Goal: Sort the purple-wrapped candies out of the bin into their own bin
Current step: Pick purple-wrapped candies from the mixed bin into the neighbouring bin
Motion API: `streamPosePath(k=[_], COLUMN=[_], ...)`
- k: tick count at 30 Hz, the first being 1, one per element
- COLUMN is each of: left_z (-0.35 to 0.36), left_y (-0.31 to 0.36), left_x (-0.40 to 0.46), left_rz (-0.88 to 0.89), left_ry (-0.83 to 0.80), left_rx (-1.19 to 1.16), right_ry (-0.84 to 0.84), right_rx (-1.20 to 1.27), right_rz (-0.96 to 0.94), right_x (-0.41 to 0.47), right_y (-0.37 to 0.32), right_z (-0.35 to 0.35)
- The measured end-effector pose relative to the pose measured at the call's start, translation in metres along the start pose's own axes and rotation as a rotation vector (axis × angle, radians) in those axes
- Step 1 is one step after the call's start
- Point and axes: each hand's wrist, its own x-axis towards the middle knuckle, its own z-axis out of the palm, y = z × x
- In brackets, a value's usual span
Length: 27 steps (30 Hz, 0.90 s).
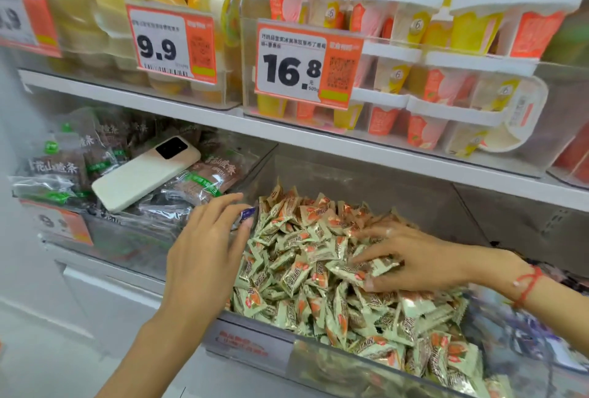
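Fingers of the left hand (204, 238) pinch one small purple-wrapped candy (247, 214) at the left edge of the clear candy bin (318, 362). Fingers of the right hand (411, 257) are spread wide and press flat on the pile, holding nothing. The right wrist has a red string (527, 286) tied round it. This near bin is heaped with green and orange candies (306, 270). To its left, a bit farther back, another bin holds brown snack packs (63, 171), and a cream phone (145, 173) lies on top of them. Up on the shelf above, clear boxes hold yellow jelly cups (111, 12) and orange and yellow pudding cups (424, 79). Price tags on them read 9.9 (172, 44) and 16.8 (306, 66).
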Motion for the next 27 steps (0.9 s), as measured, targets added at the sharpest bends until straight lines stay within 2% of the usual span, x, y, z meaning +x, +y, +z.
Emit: streamPosePath(k=[2, 4, 6, 8, 11, 14, 17, 19, 21, 22, 24, 25, 27], left_z=[-0.001, -0.001, -0.001, 0.000, 0.000, 0.000, -0.001, -0.001, -0.001, -0.001, -0.001, -0.001, 0.000], left_y=[0.001, 0.002, 0.001, -0.001, 0.001, 0.003, 0.003, 0.003, 0.002, 0.002, 0.003, 0.003, 0.003], left_x=[0.001, 0.002, 0.003, 0.000, 0.000, 0.003, 0.002, 0.001, 0.000, 0.000, 0.001, 0.001, 0.001], left_rz=[-0.004, -0.003, -0.005, -0.009, -0.028, -0.029, -0.016, -0.015, -0.008, -0.003, 0.001, 0.001, 0.005], left_ry=[0.013, 0.016, 0.007, 0.002, 0.020, 0.017, 0.019, 0.014, 0.015, 0.016, 0.013, 0.009, 0.009], left_rx=[0.006, 0.010, 0.003, -0.006, -0.028, -0.012, -0.004, -0.001, -0.002, -0.004, -0.002, -0.001, 0.000], right_ry=[0.044, 0.212, 0.337, 0.311, 0.267, 0.184, 0.116, 0.126, 0.222, 0.302, 0.397, 0.368, 0.193], right_rx=[0.217, 0.389, 0.400, 0.398, 0.278, 0.231, 0.227, 0.250, 0.287, 0.294, 0.271, 0.249, 0.110], right_rz=[-0.014, 0.009, 0.125, 0.276, 0.356, 0.261, 0.082, -0.019, -0.024, 0.023, 0.232, 0.389, 0.714], right_x=[0.004, 0.029, 0.066, 0.101, 0.128, 0.117, 0.078, 0.046, 0.017, 0.006, -0.009, -0.014, -0.017], right_y=[-0.013, -0.022, -0.027, -0.036, -0.064, -0.088, -0.094, -0.095, -0.087, -0.076, -0.047, -0.031, -0.011], right_z=[-0.013, -0.023, -0.022, -0.008, 0.014, 0.010, 0.013, 0.019, 0.020, 0.019, 0.014, 0.012, 0.012])
